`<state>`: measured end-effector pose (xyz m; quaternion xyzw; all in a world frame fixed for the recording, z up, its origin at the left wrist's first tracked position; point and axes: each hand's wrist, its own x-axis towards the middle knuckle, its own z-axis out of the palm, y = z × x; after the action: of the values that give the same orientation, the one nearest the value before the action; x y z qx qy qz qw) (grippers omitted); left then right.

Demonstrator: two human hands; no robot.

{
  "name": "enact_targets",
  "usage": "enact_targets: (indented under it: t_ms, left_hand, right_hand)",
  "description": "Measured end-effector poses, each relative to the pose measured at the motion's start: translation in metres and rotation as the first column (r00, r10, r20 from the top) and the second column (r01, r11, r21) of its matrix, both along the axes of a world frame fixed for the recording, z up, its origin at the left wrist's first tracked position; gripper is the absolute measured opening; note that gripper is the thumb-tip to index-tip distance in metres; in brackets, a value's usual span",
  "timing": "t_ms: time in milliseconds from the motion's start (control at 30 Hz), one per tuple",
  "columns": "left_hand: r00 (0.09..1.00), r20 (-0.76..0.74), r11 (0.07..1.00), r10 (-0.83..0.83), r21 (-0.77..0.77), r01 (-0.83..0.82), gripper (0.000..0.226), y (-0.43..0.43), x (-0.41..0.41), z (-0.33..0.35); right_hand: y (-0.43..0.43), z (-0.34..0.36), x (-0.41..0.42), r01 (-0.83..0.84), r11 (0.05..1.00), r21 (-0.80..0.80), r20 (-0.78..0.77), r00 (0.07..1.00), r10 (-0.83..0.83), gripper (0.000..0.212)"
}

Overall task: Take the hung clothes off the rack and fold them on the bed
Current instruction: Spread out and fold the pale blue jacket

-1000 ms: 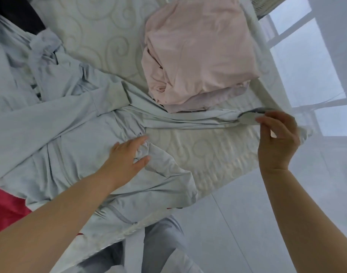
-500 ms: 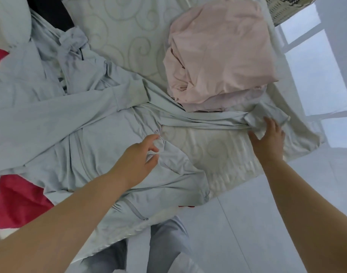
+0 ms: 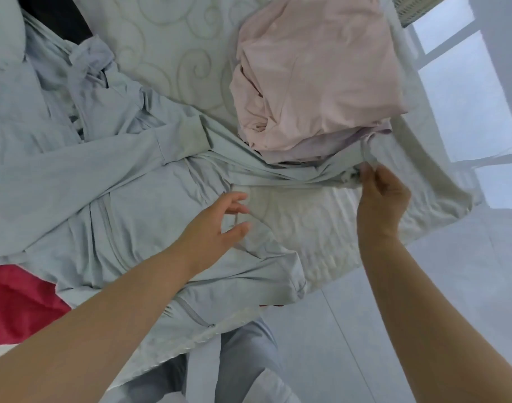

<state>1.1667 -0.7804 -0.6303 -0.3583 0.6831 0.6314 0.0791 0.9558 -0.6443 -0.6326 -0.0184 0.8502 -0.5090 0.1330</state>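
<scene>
A pale blue-grey zip jacket (image 3: 109, 199) lies spread across the bed (image 3: 173, 45), one sleeve stretched out to the right. My right hand (image 3: 382, 199) pinches the cuff end of that sleeve near the bed's right edge. Over the jacket's body, beside the bare mattress, my left hand (image 3: 217, 225) hovers with fingers spread and relaxed, holding nothing. A folded pink garment (image 3: 312, 68) sits on a folded lilac one (image 3: 330, 144) just beyond the sleeve.
A red cloth (image 3: 19, 301) lies under the jacket at the left. A dark item (image 3: 57, 16) shows at the top left. A wicker basket (image 3: 414, 7) stands at the top right. Pale tiled floor (image 3: 365, 330) runs beside the bed; my legs are below.
My right hand set the sleeve cuff down on the bed, then took it up again in a pinch. My left hand lifted slightly off the jacket and opened its fingers.
</scene>
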Motion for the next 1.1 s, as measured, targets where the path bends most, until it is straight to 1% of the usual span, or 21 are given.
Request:
enact_targets:
  t_ms: [67,100,167,200,233,300,333,400,467,500,567,633,667,733,800,833,900,933,1000,1033,1100]
  left_hand:
    - [0.992,-0.052,0.977,0.115,0.186,-0.104,0.043,-0.002,-0.014,0.019]
    - [0.984,-0.062,0.945,0.169,0.293,-0.144,0.047,-0.005,-0.019,0.030]
    - [0.969,-0.043,0.852,0.244,0.486,-0.193,0.051,-0.014,-0.022,0.049]
    - [0.967,-0.033,0.817,0.254,0.542,-0.196,0.050,-0.021,-0.019,0.057]
    - [0.970,-0.023,0.813,0.242,0.551,-0.190,0.046,-0.027,-0.013,0.064]
    - [0.969,0.035,0.863,0.244,0.448,-0.233,0.041,-0.037,0.005,0.071]
    - [0.955,0.077,0.882,0.286,0.368,-0.294,0.036,-0.041,0.016,0.071]
    - [0.903,0.126,0.867,0.411,0.252,-0.430,0.025,-0.052,0.041,0.069]
    - [0.864,0.085,0.851,0.497,0.149,-0.504,0.018,-0.064,0.066,0.072]
    - [0.870,0.041,0.866,0.492,0.082,-0.494,0.015,-0.070,0.077,0.076]
    - [0.897,-0.037,0.895,0.441,-0.061,-0.442,0.005,-0.084,0.096,0.092]
    - [0.916,-0.124,0.906,0.382,-0.148,-0.397,0.019,-0.097,0.111,0.110]
    - [0.920,-0.168,0.912,0.354,-0.153,-0.379,0.022,-0.103,0.118,0.118]
    - [0.925,-0.242,0.919,0.291,-0.199,-0.341,0.020,-0.116,0.131,0.134]
    - [0.932,-0.282,0.917,0.228,-0.260,-0.302,0.019,-0.128,0.144,0.145]
    - [0.936,-0.283,0.912,0.211,-0.286,-0.292,0.018,-0.133,0.151,0.149]
    - [0.933,-0.291,0.899,0.212,-0.317,-0.303,0.016,-0.142,0.163,0.153]
    - [0.927,-0.297,0.886,0.230,-0.330,-0.325,0.017,-0.145,0.168,0.154]
    - [0.904,-0.296,0.847,0.307,-0.348,-0.402,0.023,-0.152,0.178,0.152]
    - [0.892,-0.287,0.828,0.349,-0.352,-0.437,0.023,-0.156,0.182,0.150]
    - [0.875,-0.256,0.801,0.411,-0.357,-0.480,0.017,-0.163,0.192,0.144]
  right_hand:
    - [-0.006,0.022,0.045,-0.238,0.969,-0.067,-0.015,0.971,0.237,0.018]
    - [-0.008,0.029,0.068,-0.362,0.929,-0.076,-0.043,0.932,0.359,0.017]
    - [-0.016,0.037,0.109,-0.587,0.807,-0.070,-0.150,0.806,0.573,0.029]
    - [-0.022,0.038,0.125,-0.663,0.745,-0.074,-0.216,0.740,0.637,0.030]
    - [-0.029,0.039,0.141,-0.715,0.695,-0.078,-0.289,0.683,0.671,0.027]
    - [-0.044,0.042,0.167,-0.774,0.630,-0.063,-0.399,0.598,0.695,0.026]
    - [-0.050,0.043,0.178,-0.799,0.599,-0.053,-0.429,0.560,0.709,0.029]
    - [-0.061,0.044,0.198,-0.849,0.528,0.008,-0.483,0.459,0.746,0.032]
    - [-0.067,0.046,0.210,-0.888,0.453,0.072,-0.497,0.362,0.789,0.031]
    - [-0.070,0.049,0.210,-0.892,0.447,0.068,-0.479,0.363,0.799,0.032]
    - [-0.078,0.057,0.199,-0.857,0.515,-0.007,-0.364,0.482,0.797,0.045]
    - [-0.092,0.063,0.178,-0.807,0.587,-0.060,-0.181,0.587,0.789,0.057]
    - [-0.101,0.064,0.168,-0.812,0.582,-0.047,-0.099,0.584,0.806,0.061]
    - [-0.124,0.061,0.154,-0.868,0.495,0.044,-0.037,0.493,0.869,0.070]
    - [-0.149,0.057,0.145,-0.931,0.336,0.140,-0.020,0.337,0.941,0.073]
    - [-0.163,0.057,0.143,-0.956,0.244,0.163,0.036,0.253,0.967,0.068]
    - [-0.185,0.058,0.143,-0.984,0.063,0.167,0.222,0.100,0.970,0.043]
    - [-0.192,0.057,0.143,-0.987,-0.003,0.161,0.304,0.047,0.952,0.030]
    - [-0.200,0.054,0.143,-0.990,-0.033,0.134,0.367,0.019,0.930,0.014]
    - [-0.202,0.052,0.145,-0.993,-0.004,0.114,0.365,0.038,0.930,0.009]
    - [-0.208,0.050,0.149,-0.993,0.110,0.037,0.351,0.116,0.929,0.008]
